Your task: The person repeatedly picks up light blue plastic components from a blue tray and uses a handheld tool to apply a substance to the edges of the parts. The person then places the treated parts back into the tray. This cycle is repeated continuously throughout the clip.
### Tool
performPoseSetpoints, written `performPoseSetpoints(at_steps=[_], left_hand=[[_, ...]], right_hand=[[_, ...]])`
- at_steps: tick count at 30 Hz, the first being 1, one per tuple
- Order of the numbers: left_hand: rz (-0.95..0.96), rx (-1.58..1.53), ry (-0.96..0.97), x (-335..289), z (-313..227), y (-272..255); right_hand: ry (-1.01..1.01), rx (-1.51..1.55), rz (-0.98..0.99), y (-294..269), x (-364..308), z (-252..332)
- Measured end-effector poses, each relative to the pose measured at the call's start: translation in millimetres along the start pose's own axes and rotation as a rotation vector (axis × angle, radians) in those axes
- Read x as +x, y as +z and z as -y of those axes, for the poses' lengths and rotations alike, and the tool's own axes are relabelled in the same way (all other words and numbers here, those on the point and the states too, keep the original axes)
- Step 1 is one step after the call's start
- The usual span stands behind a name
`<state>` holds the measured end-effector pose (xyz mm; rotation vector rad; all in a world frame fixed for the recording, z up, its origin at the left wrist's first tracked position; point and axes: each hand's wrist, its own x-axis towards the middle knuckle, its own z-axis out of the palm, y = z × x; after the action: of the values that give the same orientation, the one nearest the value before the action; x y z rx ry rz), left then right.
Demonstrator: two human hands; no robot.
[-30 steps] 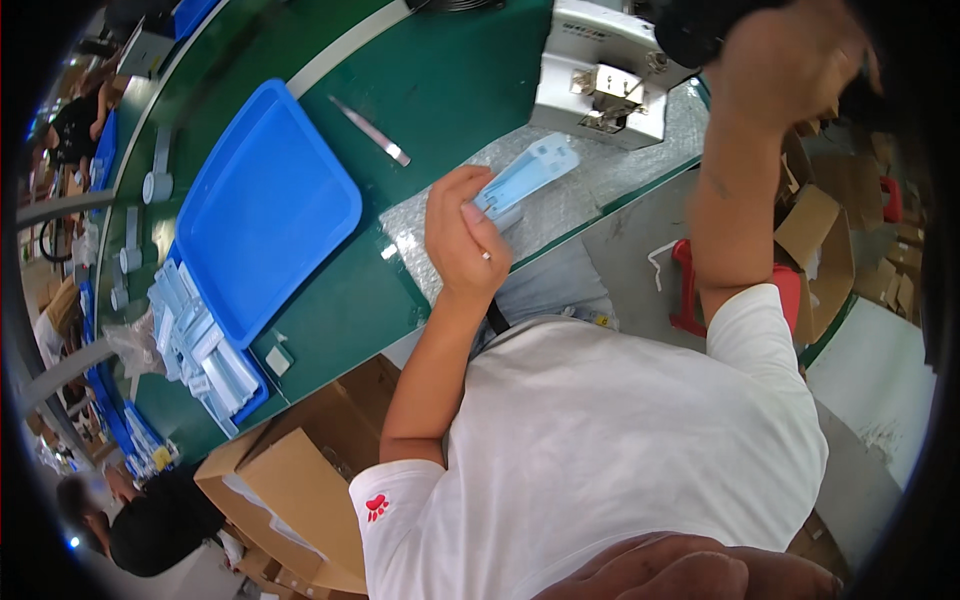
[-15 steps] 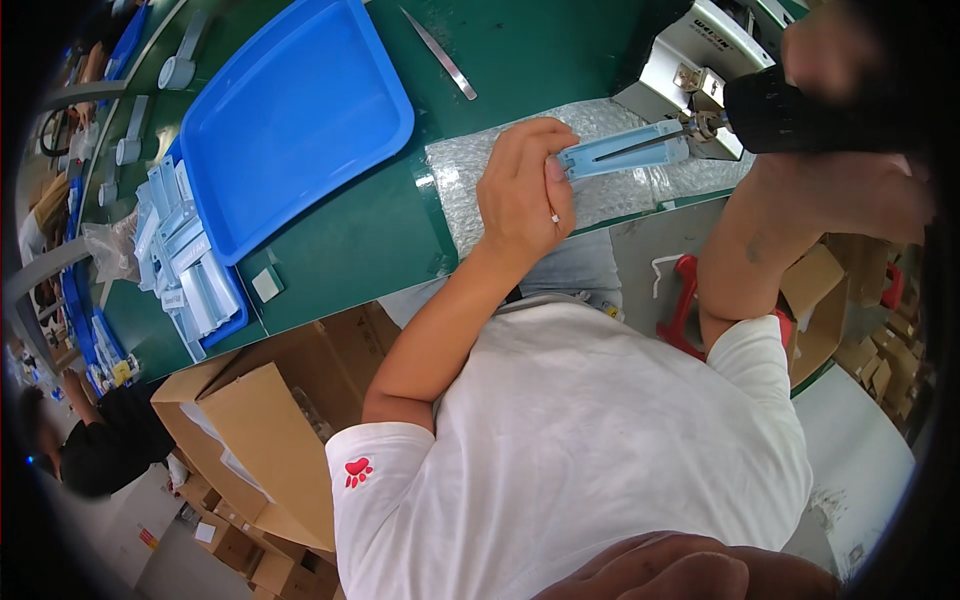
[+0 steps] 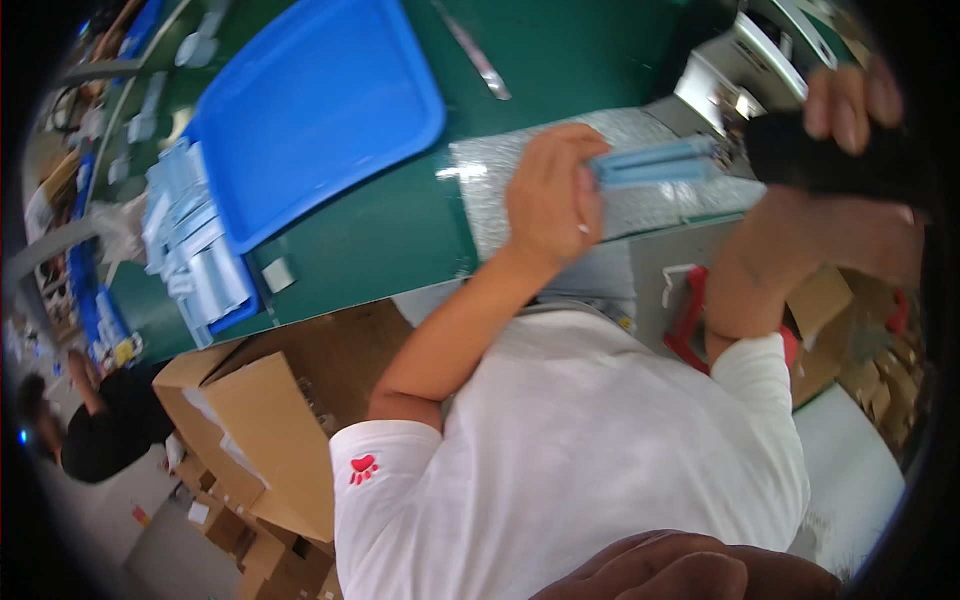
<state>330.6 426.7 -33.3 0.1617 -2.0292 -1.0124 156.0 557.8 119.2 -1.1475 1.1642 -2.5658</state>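
A long light blue plastic piece is gripped at its left end between the thumb and fingers of my left hand, above a sheet of bubble wrap. My right hand is wrapped round a black power screwdriver, held sideways with its metal nose toward the piece's right end. Blur hides where the bit's tip lies and whether it touches the piece. Just behind the screwdriver's nose stands a silver metal machine.
A big blue tray lies left on the green table. Beside it, several light blue pieces fill another blue tray. Tweezers lie behind the bubble wrap. An open cardboard box stands below the table edge; a person in black is far left.
The whole view has shifted and blurred, with the table things sitting further right. Over the piece, the thin bit was clear before and is now smeared. Both hands keep their holds.
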Motion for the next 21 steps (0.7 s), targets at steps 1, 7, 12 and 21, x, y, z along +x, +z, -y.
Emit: performPoseSetpoints(at_steps=[1, 7, 12, 21], left_hand=[[-0.018, 0.004, 0.016, -1, 1, 1], [0.045, -0.019, -0.043, -1, -5, -6], [0.007, -0.047, -0.022, 0, -8, -2], [0.214, 0.142, 0.028, 41, 5, -40]], right_hand=[[0.005, 0.011, 0.004, -6, -3, 5], [-0.031, 0.141, 0.156, 2, -12, -2], [0.076, 0.233, 0.064, -11, -40, 6], [-0.199, 0.436, 0.026, -3, 14, 59]])
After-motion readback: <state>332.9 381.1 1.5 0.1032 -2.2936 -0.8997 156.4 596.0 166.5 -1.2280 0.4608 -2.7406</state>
